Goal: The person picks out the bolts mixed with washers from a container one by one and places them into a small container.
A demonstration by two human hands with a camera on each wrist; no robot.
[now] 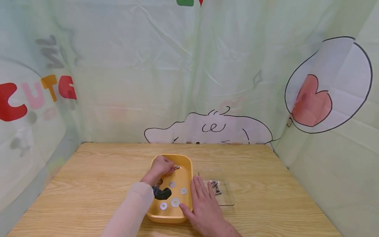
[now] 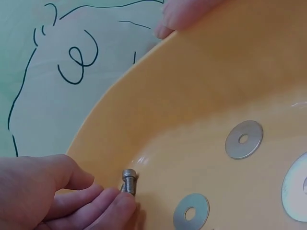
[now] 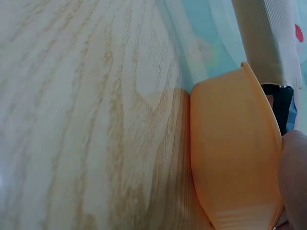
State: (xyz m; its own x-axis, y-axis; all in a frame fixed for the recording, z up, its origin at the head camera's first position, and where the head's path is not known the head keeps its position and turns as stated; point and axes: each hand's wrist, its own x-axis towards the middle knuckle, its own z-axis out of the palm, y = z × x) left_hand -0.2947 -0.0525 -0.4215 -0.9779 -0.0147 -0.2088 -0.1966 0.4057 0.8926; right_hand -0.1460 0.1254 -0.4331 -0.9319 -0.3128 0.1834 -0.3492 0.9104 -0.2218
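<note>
In the head view my left hand (image 1: pixel 161 166) reaches into the far left part of a yellow tray (image 1: pixel 170 217). Its fingertips touch small metal bolts (image 2: pixel 128 175) on the tray floor, and the left wrist view shows the thumb apart from them. Part of the bolts is hidden behind the fingers. My right hand (image 1: pixel 204 205) rests along the tray's right rim with fingers straight and its thumb at the inner edge. Several flat washers lie in the tray, among them a large washer (image 1: pixel 175 202) and a smaller washer (image 2: pixel 243 139).
Right of the tray stands a clear, shallow container (image 1: pixel 228 204) with several bolts (image 1: pixel 217 187) in it, partly behind my right hand. A black wrist device (image 1: pixel 162 193) hangs over the tray. The wooden table (image 1: pixel 97 171) reaches back to a printed curtain (image 1: pixel 124 82).
</note>
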